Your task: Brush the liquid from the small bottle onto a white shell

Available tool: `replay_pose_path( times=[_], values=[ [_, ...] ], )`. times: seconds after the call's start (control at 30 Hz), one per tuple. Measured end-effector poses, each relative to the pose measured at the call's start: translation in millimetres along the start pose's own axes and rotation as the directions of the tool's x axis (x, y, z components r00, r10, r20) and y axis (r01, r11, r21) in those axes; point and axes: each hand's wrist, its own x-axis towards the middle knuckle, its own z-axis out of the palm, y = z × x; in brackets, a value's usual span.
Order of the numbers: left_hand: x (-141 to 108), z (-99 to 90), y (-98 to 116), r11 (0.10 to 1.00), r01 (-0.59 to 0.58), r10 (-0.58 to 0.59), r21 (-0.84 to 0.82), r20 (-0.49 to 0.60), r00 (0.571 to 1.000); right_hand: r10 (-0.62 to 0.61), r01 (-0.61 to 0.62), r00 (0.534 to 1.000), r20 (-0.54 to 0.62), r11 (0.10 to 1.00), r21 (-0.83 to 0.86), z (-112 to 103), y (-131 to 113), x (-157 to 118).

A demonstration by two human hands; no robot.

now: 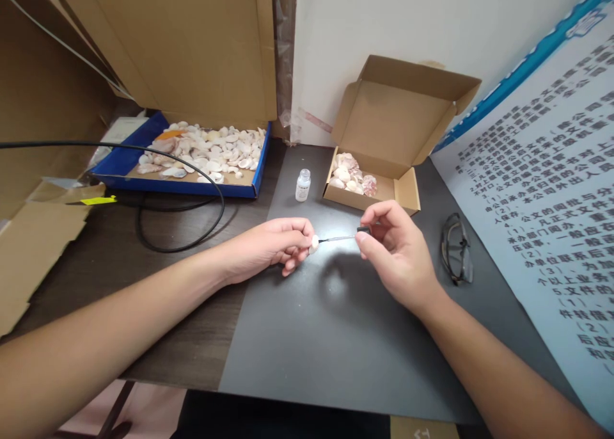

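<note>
Left forearm [144,311] and right forearm [494,356] lie nearest the camera, crossing the front edge of the worktop [187,317] from its two front corners. At my remote view, both hands meet above the grey mat [288,349], between its left and right edges. Left hand [288,242]: thumb and fingers pinch a small white shell [314,245]. Right hand [398,253]: thumb and fingers grip a black cap [364,230], from which a thin stem [338,238] points toward the shell. Its dark tip is at the shell; at this scale I cannot confirm contact.

An uncapped, labelled bottle [302,188] stands upright near the mat's back left corner. To its right, at the back edge, a cardboard box [407,192] with raised lid holds shells [348,172] toward its left wall. I see glasses [456,250] near the mat's right edge. Toward the worktop's back left corner, a blue-sided box [177,184] contains many pale shells [215,148]; a black cable [223,202] loops in front.
</note>
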Motion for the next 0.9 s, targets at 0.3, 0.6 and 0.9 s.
replay_pose_path(
  times=[0.3,0.6,0.9],
  values=[
    [-0.7,0.3,0.4,1.0,0.0,0.0,0.006,0.0,1.0,-0.027,0.028,1.0,0.014,0.997,-0.074,2.4,-1.0,-1.6],
    [-0.9,1.5,2.2,1.0,0.006,-0.006,0.008,-0.001,1.0,-0.027,0.029,0.999,0.026,0.997,-0.069,1.1,-2.2,-3.0],
    [-0.9,0.9,1.0,1.0,0.01,-0.01,0.017,-0.009,1.0,-0.052,0.053,0.999,0.014,0.996,-0.078,1.8,-0.9,-2.3]
  ],
)
